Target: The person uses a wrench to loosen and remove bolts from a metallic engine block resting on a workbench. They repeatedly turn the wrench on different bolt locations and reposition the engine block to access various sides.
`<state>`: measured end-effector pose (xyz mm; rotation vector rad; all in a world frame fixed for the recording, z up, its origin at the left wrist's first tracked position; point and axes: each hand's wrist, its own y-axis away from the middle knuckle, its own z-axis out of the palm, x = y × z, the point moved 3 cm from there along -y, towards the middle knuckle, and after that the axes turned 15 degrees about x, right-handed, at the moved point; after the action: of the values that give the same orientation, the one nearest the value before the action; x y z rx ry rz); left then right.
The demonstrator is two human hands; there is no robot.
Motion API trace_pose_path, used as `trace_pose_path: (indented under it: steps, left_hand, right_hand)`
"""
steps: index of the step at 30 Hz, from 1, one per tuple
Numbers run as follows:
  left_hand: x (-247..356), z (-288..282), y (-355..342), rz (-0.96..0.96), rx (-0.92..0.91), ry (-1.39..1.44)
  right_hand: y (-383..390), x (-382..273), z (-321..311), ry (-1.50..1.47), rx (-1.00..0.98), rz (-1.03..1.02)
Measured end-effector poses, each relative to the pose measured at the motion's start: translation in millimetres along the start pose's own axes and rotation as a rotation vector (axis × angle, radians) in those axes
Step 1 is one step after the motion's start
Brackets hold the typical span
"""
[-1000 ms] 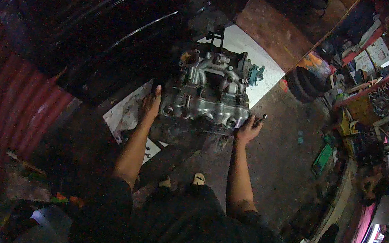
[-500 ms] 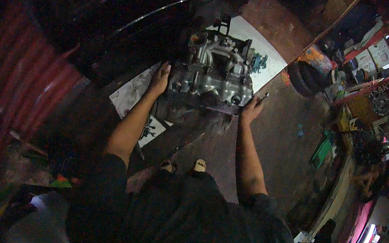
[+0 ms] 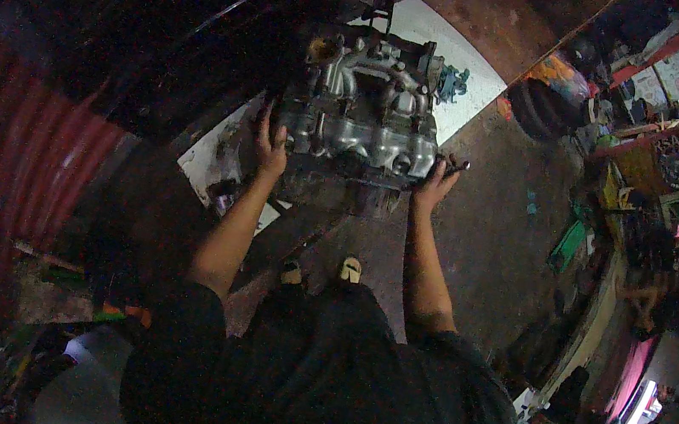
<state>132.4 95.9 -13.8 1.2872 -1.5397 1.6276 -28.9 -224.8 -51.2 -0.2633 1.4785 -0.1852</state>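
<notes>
A grey metal engine (image 3: pixel 367 134) with curved intake pipes on top is in front of me, between my two hands. My left hand (image 3: pixel 270 150) presses against its left side, the thumb apart from the fingers. On the opposite side, my right hand (image 3: pixel 433 188) grips the lower right corner. A short dark rod with a shiny tip (image 3: pixel 461 166) juts out beside my right fingers; whether I hold it or it belongs to the engine I cannot tell. The engine's underside is hidden and dark.
A white board (image 3: pixel 464 113) lies on the floor beyond and beneath the engine, with a blue-green part (image 3: pixel 452 83) on it. A dark tire (image 3: pixel 546 110) and cluttered red shelving (image 3: pixel 649 137) are at the right. Red corrugated sheet (image 3: pixel 37 164) stands at the left.
The engine sits slightly farther left and higher in view, with both hands moving along with it. My left fingers have spread apart. The surroundings have shifted a little too.
</notes>
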Motion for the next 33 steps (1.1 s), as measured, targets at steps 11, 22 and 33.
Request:
trace_pose_path:
  steps: [11,22,33]
  left_hand:
    - [15.7,-8.5,4.4,0.096,0.095,0.067]
    - [23.4,-2.3,8.8,-0.018,0.051,0.129]
    - [-7.6,1.1,4.1,-0.03,-0.033,-0.099]
  right_hand:
    - [-1.6,-28.5,1.9,-0.085,0.002,-0.017]
    - [-5.6,-33.0,7.1,-0.018,-0.062,-0.064]
    - [-14.2,-63.0,-24.7,0.431,-0.204,-0.232]
